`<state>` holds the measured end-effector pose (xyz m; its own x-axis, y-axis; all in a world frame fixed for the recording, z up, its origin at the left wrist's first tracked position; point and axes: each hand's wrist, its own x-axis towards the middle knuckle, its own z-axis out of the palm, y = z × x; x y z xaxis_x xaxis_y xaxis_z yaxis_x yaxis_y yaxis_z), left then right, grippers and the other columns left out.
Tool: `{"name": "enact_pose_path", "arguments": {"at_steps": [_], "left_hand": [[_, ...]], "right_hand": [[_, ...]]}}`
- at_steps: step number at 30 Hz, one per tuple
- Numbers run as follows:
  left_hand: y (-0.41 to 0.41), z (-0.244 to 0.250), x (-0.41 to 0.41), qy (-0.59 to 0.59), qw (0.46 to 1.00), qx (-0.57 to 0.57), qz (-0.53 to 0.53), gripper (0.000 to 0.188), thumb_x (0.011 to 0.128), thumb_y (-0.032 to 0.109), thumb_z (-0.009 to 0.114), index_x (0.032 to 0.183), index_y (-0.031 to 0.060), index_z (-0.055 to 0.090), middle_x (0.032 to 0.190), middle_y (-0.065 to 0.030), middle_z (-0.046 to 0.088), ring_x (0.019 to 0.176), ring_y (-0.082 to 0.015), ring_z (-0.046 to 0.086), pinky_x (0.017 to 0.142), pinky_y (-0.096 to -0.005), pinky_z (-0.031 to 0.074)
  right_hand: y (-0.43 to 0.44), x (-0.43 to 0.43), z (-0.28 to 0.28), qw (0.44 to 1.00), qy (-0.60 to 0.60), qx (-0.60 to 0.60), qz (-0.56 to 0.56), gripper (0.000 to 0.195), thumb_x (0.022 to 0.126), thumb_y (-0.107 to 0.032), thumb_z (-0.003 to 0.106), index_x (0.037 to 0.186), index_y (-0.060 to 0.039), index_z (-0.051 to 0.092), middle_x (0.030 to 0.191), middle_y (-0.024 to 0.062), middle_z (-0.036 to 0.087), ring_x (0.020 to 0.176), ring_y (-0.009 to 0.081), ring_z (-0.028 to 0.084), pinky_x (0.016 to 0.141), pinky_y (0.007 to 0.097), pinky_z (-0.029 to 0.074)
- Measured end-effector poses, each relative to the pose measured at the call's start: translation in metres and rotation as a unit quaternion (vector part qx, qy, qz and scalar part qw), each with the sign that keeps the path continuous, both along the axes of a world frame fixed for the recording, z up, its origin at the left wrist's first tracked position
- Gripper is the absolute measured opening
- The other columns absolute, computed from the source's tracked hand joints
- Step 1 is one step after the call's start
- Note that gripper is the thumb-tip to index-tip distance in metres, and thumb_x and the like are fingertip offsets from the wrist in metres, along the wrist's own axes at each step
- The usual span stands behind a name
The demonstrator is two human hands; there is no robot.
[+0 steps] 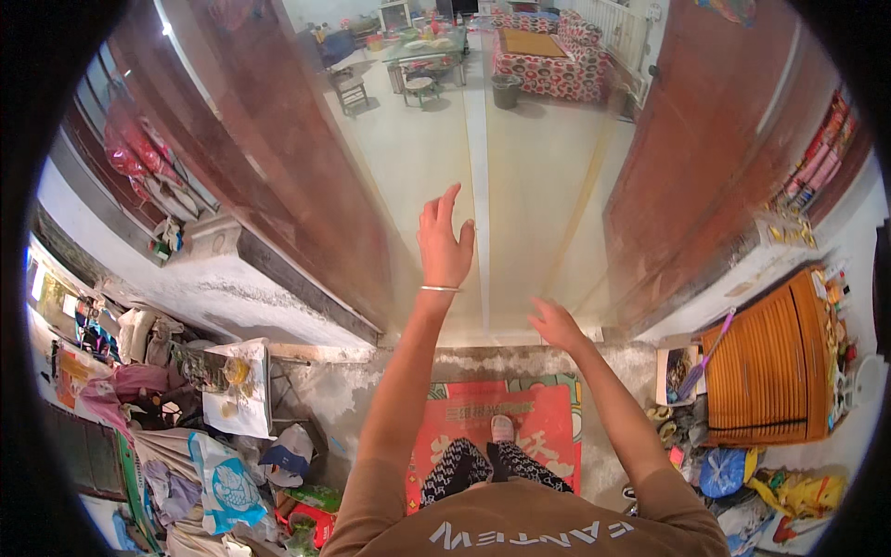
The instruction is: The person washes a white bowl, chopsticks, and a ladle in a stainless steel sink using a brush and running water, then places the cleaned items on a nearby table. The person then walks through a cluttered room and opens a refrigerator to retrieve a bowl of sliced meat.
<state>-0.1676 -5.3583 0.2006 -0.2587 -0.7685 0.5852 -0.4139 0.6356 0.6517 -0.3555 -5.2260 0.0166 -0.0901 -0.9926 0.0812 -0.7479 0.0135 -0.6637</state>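
My left hand (pixel 445 240) is raised in the middle of the doorway, thumb apart from the fingers, holding nothing. A bangle (pixel 440 288) circles that wrist. Lower and to the right, my right hand (pixel 557 324) reaches forward with its fingers apart, also holding nothing. Both hands are before what looks like a clear plastic door curtain (pixel 536 230), hazy, with a pale strip (pixel 479 174) down its middle. Whether either hand touches it I cannot tell. Dark red door panels (pixel 703 146) flank the opening. A red doormat (pixel 498 418) lies under my feet.
Beyond the doorway are a patterned sofa (pixel 550 76), a bin (pixel 506 92), a stool (pixel 420 85) and a glass table (pixel 424 50). On my left, bags and cloth crowd a white-topped stand (pixel 243 400). An orange-brown cabinet (pixel 762 362) and a purple-handled brush (pixel 713 351) stand right.
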Motion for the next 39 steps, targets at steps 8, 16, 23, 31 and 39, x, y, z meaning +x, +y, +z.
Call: {"name": "enact_pose_path", "arguments": {"at_steps": [8, 16, 23, 31, 39], "left_hand": [[-0.167, 0.008, 0.02, -0.099, 0.961, -0.019, 0.257, 0.064, 0.073, 0.01, 0.058, 0.131, 0.0194, 0.033, 0.116, -0.0114, 0.044, 0.106, -0.0309, 0.043, 0.086, -0.0498, 0.033], [-0.28, 0.022, 0.034, 0.014, 0.908, -0.057, 0.415, 0.055, 0.074, 0.004, 0.054, 0.127, 0.0088, 0.04, 0.114, -0.0145, 0.05, 0.105, -0.03, 0.045, 0.089, -0.0461, 0.033], [-0.362, -0.007, 0.055, 0.026, 0.876, -0.059, 0.479, 0.057, 0.072, -0.004, 0.053, 0.126, 0.008, 0.042, 0.11, -0.0117, 0.055, 0.103, -0.0261, 0.046, 0.088, -0.0417, 0.032], [-0.443, -0.042, 0.048, -0.103, 0.729, 0.011, 0.676, 0.058, 0.072, 0.002, 0.055, 0.127, 0.0155, 0.042, 0.116, -0.0056, 0.05, 0.108, -0.0253, 0.044, 0.088, -0.0473, 0.03], [-0.494, -0.042, 0.055, -0.083, 0.52, 0.152, 0.837, 0.055, 0.078, 0.01, 0.053, 0.129, 0.0215, 0.037, 0.126, -0.0064, 0.038, 0.114, -0.0277, 0.041, 0.088, -0.0533, 0.032]], "right_hand": [[-0.189, -0.021, 0.082, 0.983, 0.131, 0.113, -0.068, 0.069, 0.077, -0.028, 0.058, 0.136, -0.0274, 0.022, 0.11, 0.0169, 0.053, 0.101, 0.0307, 0.052, 0.084, 0.0527, 0.037], [-0.241, -0.2, 0.022, 0.952, 0.111, -0.014, -0.286, 0.068, 0.077, -0.02, 0.055, 0.137, -0.0213, 0.022, 0.114, 0.0203, 0.051, 0.104, 0.0335, 0.049, 0.089, 0.0465, 0.035], [-0.256, -0.242, 0.11, 0.857, 0.018, 0.246, -0.453, 0.064, 0.082, -0.013, 0.053, 0.138, -0.0129, 0.02, 0.126, 0.0222, 0.041, 0.114, 0.033, 0.043, 0.091, 0.041, 0.038], [-0.217, -0.346, -0.008, 0.784, 0.333, 0.145, -0.503, 0.066, 0.079, -0.011, 0.054, 0.137, -0.0111, 0.022, 0.11, 0.0188, 0.055, 0.097, 0.0328, 0.053, 0.082, 0.0425, 0.042], [-0.29, -0.413, -0.12, 0.744, -0.084, 0.357, -0.559, 0.028, 0.076, -0.004, 0.05, 0.1, -0.0059, 0.036, 0.085, 0.014, 0.052, 0.064, 0.0253, 0.051, 0.05, 0.0379, 0.041]]}}
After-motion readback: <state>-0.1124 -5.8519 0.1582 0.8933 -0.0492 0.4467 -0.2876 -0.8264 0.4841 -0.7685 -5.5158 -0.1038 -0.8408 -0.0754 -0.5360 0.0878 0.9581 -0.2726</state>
